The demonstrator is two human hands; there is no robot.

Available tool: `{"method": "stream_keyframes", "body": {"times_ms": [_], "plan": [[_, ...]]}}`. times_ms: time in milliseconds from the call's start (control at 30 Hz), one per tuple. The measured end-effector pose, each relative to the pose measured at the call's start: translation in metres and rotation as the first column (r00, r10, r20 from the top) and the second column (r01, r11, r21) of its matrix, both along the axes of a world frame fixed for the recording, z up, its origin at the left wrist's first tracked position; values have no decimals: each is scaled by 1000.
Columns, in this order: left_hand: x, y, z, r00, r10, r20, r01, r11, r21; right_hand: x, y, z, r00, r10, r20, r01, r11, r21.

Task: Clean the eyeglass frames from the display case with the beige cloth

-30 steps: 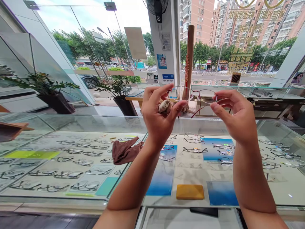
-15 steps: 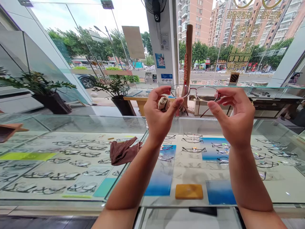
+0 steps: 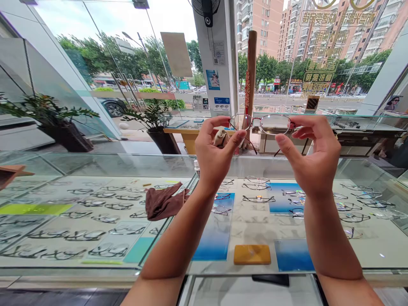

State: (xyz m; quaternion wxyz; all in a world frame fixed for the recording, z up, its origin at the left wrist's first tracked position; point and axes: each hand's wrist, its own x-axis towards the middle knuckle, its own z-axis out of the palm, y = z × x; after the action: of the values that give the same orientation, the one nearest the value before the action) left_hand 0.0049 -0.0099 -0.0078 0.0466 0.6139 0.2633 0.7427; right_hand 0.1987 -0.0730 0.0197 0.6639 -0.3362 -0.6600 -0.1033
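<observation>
Both hands hold up a pair of round, thin-rimmed eyeglasses (image 3: 256, 119) above the glass counter, its lenses toward the window. My left hand (image 3: 214, 151) pinches the left end of the frame between thumb and fingers. A crumpled beige cloth (image 3: 220, 138) is tucked in that same palm. At the other end, my right hand (image 3: 314, 151) grips the frame near the hinge with thumb and forefinger. The temples hang down below the lenses, partly hidden by the fingers.
Rows of eyeglasses fill the glass display case (image 3: 251, 231). On its top lie a brown cloth (image 3: 165, 201) and a mustard-yellow case (image 3: 252, 254). A small white bottle (image 3: 196, 166) stands beside my left wrist. Beyond are potted plants (image 3: 162, 140) and a wooden post (image 3: 251, 72).
The eyeglasses have tilted slightly in my hands, and their lenses catch the light differently. Both hands keep their hold. The whole view has shifted a little.
</observation>
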Motion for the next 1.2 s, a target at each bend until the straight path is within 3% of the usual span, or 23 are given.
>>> {"method": "stream_keyframes", "body": {"times_ms": [200,467,633,833,1067,1200], "plan": [[2,-2,1,1000,11,29,-12,999,36,1,0,1,999,31,-41,-34,997,-67],[1,-7,0,985,174,25,-175,971,161,10,12,-1,991,119,-64,-132,953,-271],[0,-10,1,967,253,7,-247,940,235,14,18,-4,986,152,-74,-168,929,-331],[0,-8,0,968,249,24,-248,941,231,10,19,-5,986,154,-68,-167,949,-267],[5,2,-4,995,82,64,-86,994,67,-5,8,-5,999,24,-47,-28,995,-91],[6,8,-5,997,50,64,-54,997,62,-9,2,-5,1000,-15,-9,15,999,-42]]}}
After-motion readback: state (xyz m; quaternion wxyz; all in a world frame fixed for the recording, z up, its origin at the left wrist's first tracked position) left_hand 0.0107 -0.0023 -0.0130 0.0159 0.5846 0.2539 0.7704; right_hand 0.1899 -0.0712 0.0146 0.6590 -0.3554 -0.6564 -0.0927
